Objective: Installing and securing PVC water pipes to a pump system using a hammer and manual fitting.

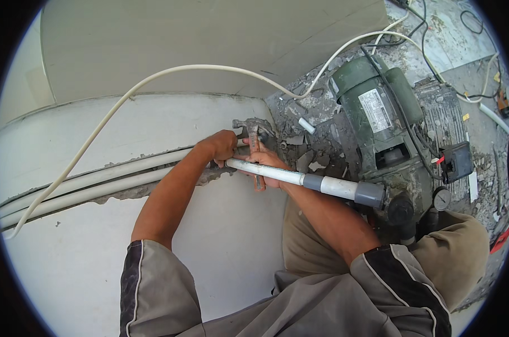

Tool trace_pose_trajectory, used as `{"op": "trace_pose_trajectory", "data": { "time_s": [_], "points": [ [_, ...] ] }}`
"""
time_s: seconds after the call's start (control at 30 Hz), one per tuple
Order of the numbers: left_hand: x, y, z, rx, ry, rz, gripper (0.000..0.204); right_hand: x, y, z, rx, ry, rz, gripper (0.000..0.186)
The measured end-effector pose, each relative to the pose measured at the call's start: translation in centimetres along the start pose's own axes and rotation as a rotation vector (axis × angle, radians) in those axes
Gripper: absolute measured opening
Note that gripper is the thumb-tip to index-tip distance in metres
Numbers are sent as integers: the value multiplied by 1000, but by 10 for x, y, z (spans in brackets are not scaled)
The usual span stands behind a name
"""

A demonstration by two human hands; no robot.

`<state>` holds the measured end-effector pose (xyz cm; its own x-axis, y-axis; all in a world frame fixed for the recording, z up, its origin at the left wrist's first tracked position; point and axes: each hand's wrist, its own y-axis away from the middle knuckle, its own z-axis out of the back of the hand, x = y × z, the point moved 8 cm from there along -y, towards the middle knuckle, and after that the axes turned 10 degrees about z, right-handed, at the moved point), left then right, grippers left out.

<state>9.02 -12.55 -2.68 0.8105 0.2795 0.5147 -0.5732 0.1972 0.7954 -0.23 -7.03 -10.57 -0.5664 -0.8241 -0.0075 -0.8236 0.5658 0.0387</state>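
Note:
My left hand (pixel 222 145) is closed at the ends of two white pipes (pixel 125 170) lying in a chiseled channel along the white ledge; what its fingers grip is hidden. My right hand (pixel 268 157) is closed around an upright hammer (pixel 253 136) with a worn orange handle, its metal head above my fingers. A white pipe (pixel 274 173) with grey couplings (pixel 368 194) crosses in front of my right hand and slants toward the green motor pump (pixel 377 112), beside a round pressure gauge (pixel 441 199).
A long pale hose (pixel 198 67) arches along the wall (pixel 170 36). Dark cables (pixel 423 50) run behind the pump. Rubble and a short white pipe offcut (pixel 306 126) litter the floor. A red tool (pixel 501 236) lies at far right. My bent knee (pixel 456 253) is beside the pump.

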Motion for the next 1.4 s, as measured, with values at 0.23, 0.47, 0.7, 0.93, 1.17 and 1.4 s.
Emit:
{"op": "trace_pose_trajectory", "data": {
  "time_s": [0.23,0.47,0.7,0.93,1.17,1.4],
  "points": [
    [1,0,-4,-66,81,7,17,0,0,2,-17,-1,-12,68],
    [12,-11,-6,-263,-108,-45,19,3,0,-1,-29,19,23,68],
    [14,-4,-4,-411,-21,-25,21,60,9,35,-218,1192,166,36],
    [15,3,-1,-373,100,22,20,52,17,44,-336,1169,228,34],
    [20,0,-7,-306,100,67,17,42,17,34,-209,1200,274,32],
    [13,7,-5,-327,59,26,17,29,25,41,-206,1194,217,33]
  ]
}}
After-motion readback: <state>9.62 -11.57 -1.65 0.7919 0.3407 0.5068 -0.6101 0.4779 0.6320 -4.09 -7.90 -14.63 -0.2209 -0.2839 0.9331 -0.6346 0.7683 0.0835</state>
